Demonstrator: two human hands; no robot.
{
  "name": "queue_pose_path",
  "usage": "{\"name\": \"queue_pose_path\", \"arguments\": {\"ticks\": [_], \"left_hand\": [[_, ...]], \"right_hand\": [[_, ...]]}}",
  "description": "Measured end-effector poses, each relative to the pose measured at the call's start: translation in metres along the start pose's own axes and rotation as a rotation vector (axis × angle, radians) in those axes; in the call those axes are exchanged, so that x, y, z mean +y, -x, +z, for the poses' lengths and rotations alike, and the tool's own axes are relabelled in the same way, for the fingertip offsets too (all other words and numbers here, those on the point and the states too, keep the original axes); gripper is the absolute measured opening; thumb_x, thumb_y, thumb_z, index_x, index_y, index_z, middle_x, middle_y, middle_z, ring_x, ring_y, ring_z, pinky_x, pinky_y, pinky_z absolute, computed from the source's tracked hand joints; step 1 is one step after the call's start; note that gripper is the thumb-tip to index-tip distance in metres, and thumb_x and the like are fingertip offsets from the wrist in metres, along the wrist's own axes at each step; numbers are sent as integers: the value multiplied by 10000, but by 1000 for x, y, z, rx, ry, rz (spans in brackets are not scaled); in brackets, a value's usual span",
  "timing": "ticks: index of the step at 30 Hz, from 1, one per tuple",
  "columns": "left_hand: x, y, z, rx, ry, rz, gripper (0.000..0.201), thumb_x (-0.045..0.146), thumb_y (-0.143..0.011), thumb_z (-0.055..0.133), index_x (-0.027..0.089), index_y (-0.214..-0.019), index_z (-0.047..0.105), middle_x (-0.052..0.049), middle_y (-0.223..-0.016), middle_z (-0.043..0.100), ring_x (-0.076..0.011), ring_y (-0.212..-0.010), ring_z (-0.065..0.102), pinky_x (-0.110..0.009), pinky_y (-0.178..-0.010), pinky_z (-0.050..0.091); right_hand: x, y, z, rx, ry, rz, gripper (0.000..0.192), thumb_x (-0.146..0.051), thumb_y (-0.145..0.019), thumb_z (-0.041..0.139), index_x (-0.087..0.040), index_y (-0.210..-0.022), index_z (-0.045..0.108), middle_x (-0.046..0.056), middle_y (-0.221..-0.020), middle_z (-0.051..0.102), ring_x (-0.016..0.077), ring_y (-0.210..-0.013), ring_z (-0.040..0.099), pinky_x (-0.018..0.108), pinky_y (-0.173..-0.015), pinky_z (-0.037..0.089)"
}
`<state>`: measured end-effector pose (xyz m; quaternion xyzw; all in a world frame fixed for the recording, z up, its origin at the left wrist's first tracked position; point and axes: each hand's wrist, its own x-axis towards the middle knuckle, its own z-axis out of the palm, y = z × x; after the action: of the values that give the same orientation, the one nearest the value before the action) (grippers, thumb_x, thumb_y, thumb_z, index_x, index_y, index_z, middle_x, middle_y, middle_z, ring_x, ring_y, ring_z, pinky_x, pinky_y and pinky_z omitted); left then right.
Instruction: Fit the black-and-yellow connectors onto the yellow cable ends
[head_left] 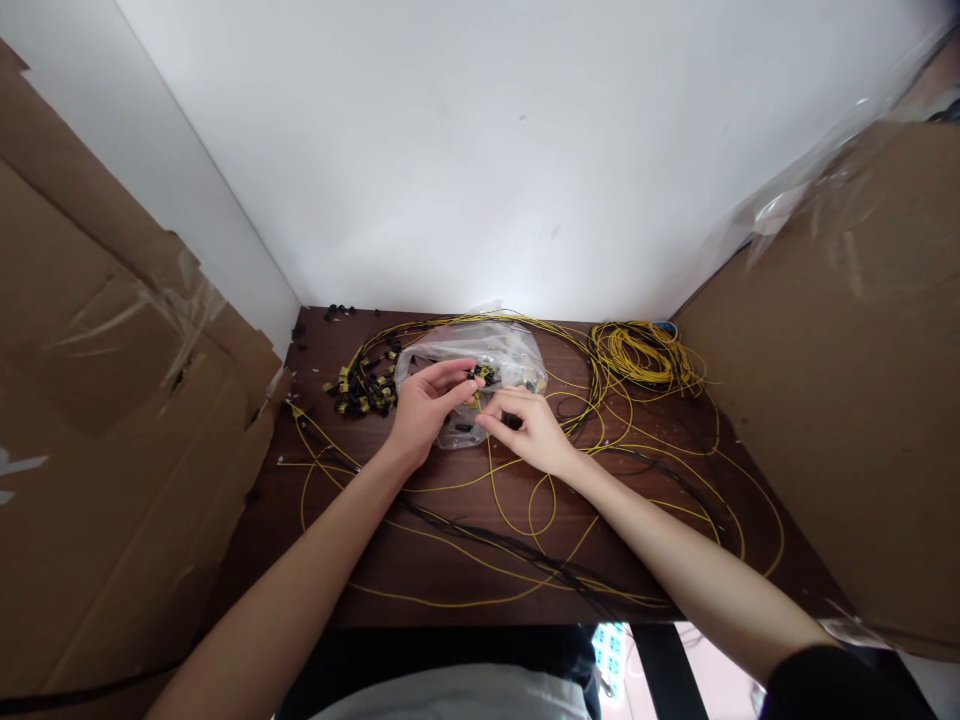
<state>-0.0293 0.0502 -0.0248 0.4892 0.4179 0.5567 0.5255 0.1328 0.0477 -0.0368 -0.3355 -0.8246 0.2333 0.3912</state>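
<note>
My left hand [435, 400] pinches a small black and yellow connector [482, 374] between thumb and fingers, above a clear plastic bag [517, 340]. Just right of it, my right hand [521, 425] is closed in a pinch on a thin yellow wire [490, 465], which hangs down from the fingertips and loops across the table. Whether the wire's end sits inside the connector is too small to tell. The bag lies under both hands with small parts in it, partly covered by them.
A pile of black and yellow connectors [364, 392] lies left of the bag. At the back right rests a coil of yellow wire [645, 355]. Loose yellow and black wires [480, 535] cross the brown table [300, 560]. Cardboard walls [847, 400] stand on both sides, with a white panel [480, 150] behind.
</note>
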Motion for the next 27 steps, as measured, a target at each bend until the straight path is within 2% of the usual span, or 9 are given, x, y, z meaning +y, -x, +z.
{"name": "queue_pose_path", "arguments": {"ticks": [7,12,17,27], "left_hand": [[1,0,0,-5,65,-22,328,261,-653,747,124,-939,661,-70,-840,712,-176,-830,664,-255,-712,518],[5,3,2,-20,17,-32,275,246,-631,764,123,-861,678,-68,-829,714,-165,-803,660,-264,-741,514],[4,3,2,-55,-54,-18,247,243,-621,762,129,-830,699,-72,-883,715,-167,-826,653,-300,-816,510],[4,4,3,-115,-127,-43,230,243,-635,740,133,-837,719,-69,-863,721,-148,-760,642,-271,-741,513]], "right_hand": [[-1,0,0,20,-7,-6,230,-293,-849,565,-184,-647,587,-8,-609,565,127,-615,499,278,-674,385],[-5,-1,-1,196,-95,139,196,-304,-851,551,-177,-718,621,5,-656,588,122,-598,508,258,-605,411],[-5,-1,-1,323,-170,189,124,-293,-815,598,-179,-843,640,11,-721,627,121,-610,514,262,-617,439],[-4,0,-1,317,-168,140,98,-255,-821,587,-182,-786,641,0,-684,596,116,-607,500,263,-613,428]]}}
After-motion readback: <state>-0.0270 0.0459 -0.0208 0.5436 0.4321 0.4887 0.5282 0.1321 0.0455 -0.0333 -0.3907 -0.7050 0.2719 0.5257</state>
